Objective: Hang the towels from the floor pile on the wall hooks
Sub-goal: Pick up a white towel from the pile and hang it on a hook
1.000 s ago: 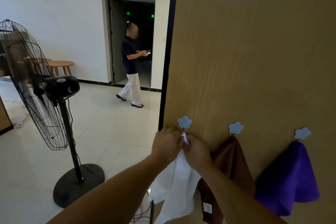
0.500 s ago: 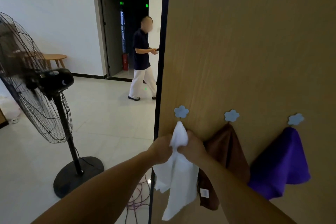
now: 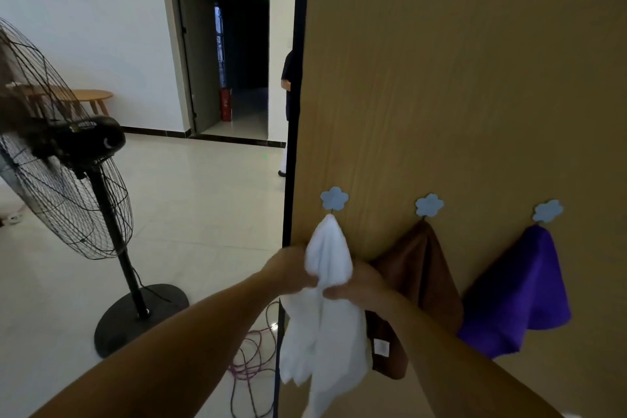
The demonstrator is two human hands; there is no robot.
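Observation:
A white towel (image 3: 327, 316) hangs by its top from the leftmost blue flower hook (image 3: 334, 199) on the wooden wall panel (image 3: 458, 78). My left hand (image 3: 291, 270) and my right hand (image 3: 356, 287) both pinch the towel at its middle, a little below the hook. A brown towel (image 3: 420, 268) hangs on the middle hook (image 3: 429, 205). A purple towel (image 3: 522, 292) hangs on the right hook (image 3: 547, 211). The floor pile is out of view.
A black pedestal fan (image 3: 68, 153) stands on the tiled floor at the left, its base (image 3: 139, 316) near my left arm. Cables (image 3: 251, 360) lie by the panel's edge. A person (image 3: 290, 105) is half hidden behind the panel, near an open doorway (image 3: 227, 44).
My hands slid down from the hook to the towel's middle, leaving its top hanging on the hook. The person walked right, behind the panel. The view dropped slightly.

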